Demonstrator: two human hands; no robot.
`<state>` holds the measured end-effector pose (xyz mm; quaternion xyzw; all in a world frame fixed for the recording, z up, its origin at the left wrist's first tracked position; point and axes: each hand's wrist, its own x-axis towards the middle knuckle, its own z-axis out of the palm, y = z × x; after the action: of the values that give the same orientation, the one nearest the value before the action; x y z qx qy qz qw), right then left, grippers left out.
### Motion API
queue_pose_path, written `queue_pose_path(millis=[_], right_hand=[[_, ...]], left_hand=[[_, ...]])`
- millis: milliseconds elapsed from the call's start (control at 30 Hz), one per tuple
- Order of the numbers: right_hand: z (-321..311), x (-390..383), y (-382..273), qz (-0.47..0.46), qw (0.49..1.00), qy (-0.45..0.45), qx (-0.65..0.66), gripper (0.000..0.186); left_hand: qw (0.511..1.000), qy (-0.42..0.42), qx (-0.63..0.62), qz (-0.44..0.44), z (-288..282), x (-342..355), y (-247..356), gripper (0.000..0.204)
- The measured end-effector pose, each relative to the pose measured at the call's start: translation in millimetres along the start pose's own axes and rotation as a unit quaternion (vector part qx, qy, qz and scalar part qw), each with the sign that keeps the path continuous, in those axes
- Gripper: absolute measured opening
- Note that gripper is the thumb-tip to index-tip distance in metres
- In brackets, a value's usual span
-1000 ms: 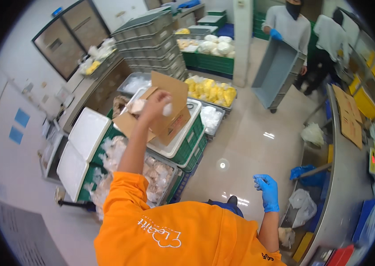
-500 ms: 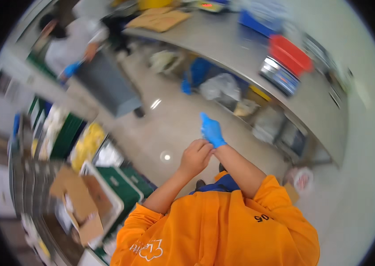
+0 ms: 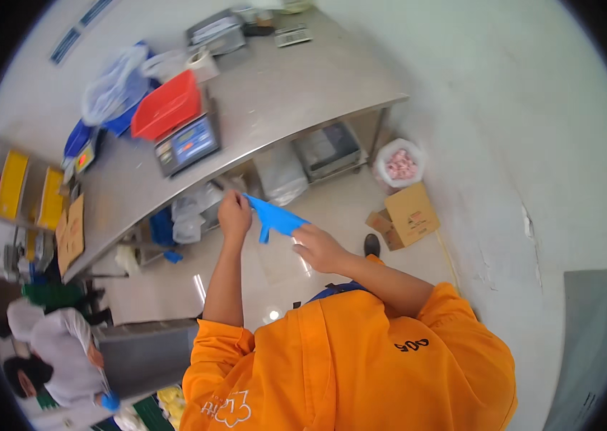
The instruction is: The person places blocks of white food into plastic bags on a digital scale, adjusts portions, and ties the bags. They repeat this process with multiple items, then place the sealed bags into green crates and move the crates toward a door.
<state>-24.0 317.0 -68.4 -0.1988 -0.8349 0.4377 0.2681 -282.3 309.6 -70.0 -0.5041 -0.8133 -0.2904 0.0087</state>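
Observation:
A blue disposable glove (image 3: 278, 218) is pulled taut between my two bare hands, over the floor in front of me. My left hand (image 3: 235, 214) is closed on its far left end. At the other end, my right hand (image 3: 320, 248) pinches the glove between thumb and fingers. One loose glove finger hangs down from the stretched part.
Ahead stands a steel table (image 3: 274, 93) bearing a scale (image 3: 187, 145) with a red tray (image 3: 168, 108). A lined bin (image 3: 398, 165) and cardboard box (image 3: 412, 214) stand by the right wall. A co-worker (image 3: 55, 345) is beside a grey cart (image 3: 149, 355) at lower left.
The glove has come off my right hand and now stretches between both hands. My view has turned right, bringing the scale, bin and right wall further in.

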Motion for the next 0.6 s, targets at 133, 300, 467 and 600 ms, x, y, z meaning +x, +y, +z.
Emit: queue_pose_path(millis=[133,300,467,600], right_hand=[[-140,-86,105,0.200,0.965,0.157,0.061,0.026],[-240,-250,229,0.454,0.810,0.367,-0.061,0.022],[-296,-332,242,0.576,0.678,0.456,0.040,0.023],[-307,-332,256,0.617,0.653,0.427,0.105,0.023]], left_hand=[[0.971,-0.175,-0.160,-0.019,111,72,104,0.011],[0.816,-0.440,-0.371,-0.055,276,104,256,0.011],[0.801,-0.493,-0.336,-0.052,409,130,358,0.016],[0.881,-0.441,-0.173,0.005,470,130,347,0.038]])
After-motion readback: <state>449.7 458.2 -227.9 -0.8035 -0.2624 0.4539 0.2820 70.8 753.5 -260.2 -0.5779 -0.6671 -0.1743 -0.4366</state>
